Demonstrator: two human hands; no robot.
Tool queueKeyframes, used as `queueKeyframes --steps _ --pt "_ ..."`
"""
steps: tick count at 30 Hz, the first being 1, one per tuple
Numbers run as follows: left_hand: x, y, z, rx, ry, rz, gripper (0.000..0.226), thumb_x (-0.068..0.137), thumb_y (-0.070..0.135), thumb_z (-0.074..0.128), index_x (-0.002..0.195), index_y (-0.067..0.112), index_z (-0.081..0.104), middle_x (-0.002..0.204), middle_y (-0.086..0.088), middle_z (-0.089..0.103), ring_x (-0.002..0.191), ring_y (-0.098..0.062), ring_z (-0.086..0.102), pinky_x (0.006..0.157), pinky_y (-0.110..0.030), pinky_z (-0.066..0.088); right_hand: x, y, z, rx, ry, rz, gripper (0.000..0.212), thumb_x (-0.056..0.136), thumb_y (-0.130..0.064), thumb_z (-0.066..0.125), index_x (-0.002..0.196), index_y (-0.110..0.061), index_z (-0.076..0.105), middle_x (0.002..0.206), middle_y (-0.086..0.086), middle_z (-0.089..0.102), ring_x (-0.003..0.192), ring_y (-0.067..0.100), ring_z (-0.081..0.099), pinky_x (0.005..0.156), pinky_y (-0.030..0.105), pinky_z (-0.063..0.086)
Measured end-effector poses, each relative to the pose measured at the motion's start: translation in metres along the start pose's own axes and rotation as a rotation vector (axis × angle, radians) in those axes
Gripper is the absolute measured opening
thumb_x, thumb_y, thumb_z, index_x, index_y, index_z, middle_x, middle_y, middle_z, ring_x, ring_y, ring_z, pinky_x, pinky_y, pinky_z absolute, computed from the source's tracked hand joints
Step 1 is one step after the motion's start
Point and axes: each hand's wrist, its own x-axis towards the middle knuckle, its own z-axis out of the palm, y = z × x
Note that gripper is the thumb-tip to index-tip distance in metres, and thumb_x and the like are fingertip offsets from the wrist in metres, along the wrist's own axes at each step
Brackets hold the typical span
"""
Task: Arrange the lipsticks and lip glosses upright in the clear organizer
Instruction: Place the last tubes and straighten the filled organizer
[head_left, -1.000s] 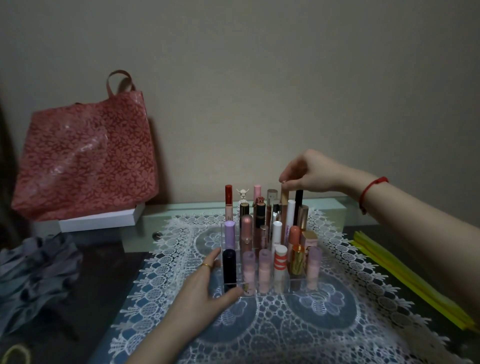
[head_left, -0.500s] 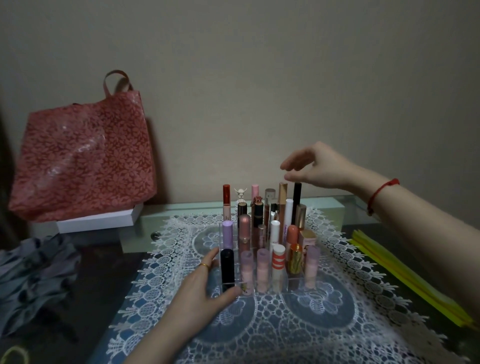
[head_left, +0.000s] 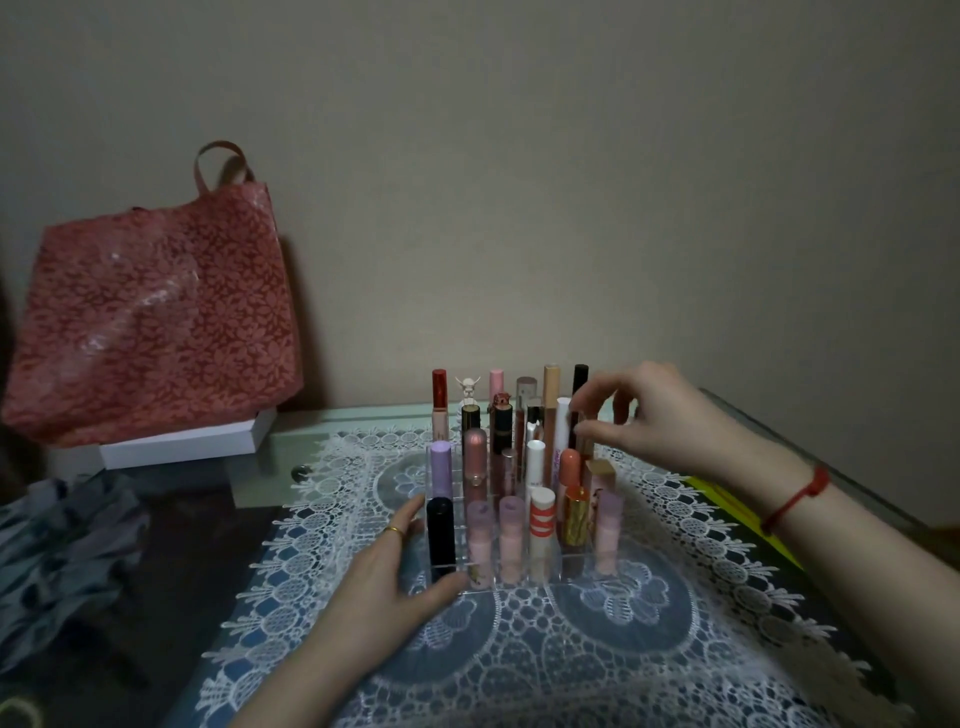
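Plain beige wall; glass counter (head_left: 769, 415) under a lace mat (head_left: 597, 649). Clear organizer (head_left: 519, 571) at mat centre, its tubes all upright, no loose one seen on the mat. My left hand (head_left: 384, 577) lies open against the organizer's left front corner, bracing it. My right hand (head_left: 644, 415), raised and spread half a second ago, has dropped to the organizer's right rear, fingertips pinching a dark tube (head_left: 574, 431). I judge this 1 final straightening.

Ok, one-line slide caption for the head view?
Left hand steadies clear acrylic organizer of upright lipsticks; right hand reaches its back-right tubes.
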Motion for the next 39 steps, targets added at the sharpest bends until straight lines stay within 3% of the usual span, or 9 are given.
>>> queueKeyframes --steps 10,20,29,34,39 --pt "0.0 0.001 0.0 0.017 -0.009 -0.002 0.107 0.047 0.07 0.058 0.141 0.035 0.021 0.138 0.01 0.045 0.122 -0.004 0.042 0.106 -0.032 0.034 -0.009 -0.004 0.017 0.001 -0.089 -0.022 0.006 0.076 -0.029 0.069 0.082 -0.027 0.068 0.079 -0.013 0.066 0.066 -0.006 0.052 0.055 0.006 0.037" --pt "0.0 0.001 0.0 0.008 -0.014 -0.016 0.106 0.047 0.068 0.058 0.141 0.036 0.02 0.138 0.01 0.044 0.123 -0.004 0.041 0.107 -0.035 0.033 -0.009 -0.004 0.025 0.062 -0.076 0.007 0.011 0.074 -0.02 0.069 0.08 -0.028 0.065 0.073 -0.012 0.065 0.066 -0.003 0.056 0.06 0.002 0.039" --pt "0.0 -0.001 0.001 -0.002 -0.019 -0.029 0.108 0.045 0.072 0.059 0.14 0.038 0.021 0.139 0.012 0.044 0.124 -0.005 0.041 0.108 -0.036 0.033 -0.015 -0.005 0.015 0.099 0.005 0.029 0.005 0.077 -0.026 0.069 0.08 -0.03 0.066 0.081 -0.012 0.067 0.073 0.003 0.059 0.059 0.01 0.04" --pt "0.0 -0.001 0.001 0.0 0.004 -0.033 0.1 0.051 0.076 0.052 0.139 0.04 0.023 0.136 0.013 0.045 0.121 -0.005 0.044 0.104 -0.036 0.037 -0.029 -0.007 0.01 0.195 0.088 0.043 0.009 0.076 -0.021 0.069 0.079 -0.029 0.067 0.077 -0.015 0.067 0.068 0.0 0.058 0.058 0.007 0.042" --pt "0.001 0.0 0.001 0.03 0.018 -0.02 0.086 0.061 0.074 0.04 0.138 0.038 0.026 0.133 0.01 0.05 0.117 -0.007 0.048 0.104 -0.036 0.037 -0.05 -0.008 0.024 0.272 -0.007 0.063 0.015 0.077 -0.017 0.068 0.079 -0.031 0.066 0.074 -0.013 0.065 0.071 -0.006 0.056 0.06 0.005 0.043"
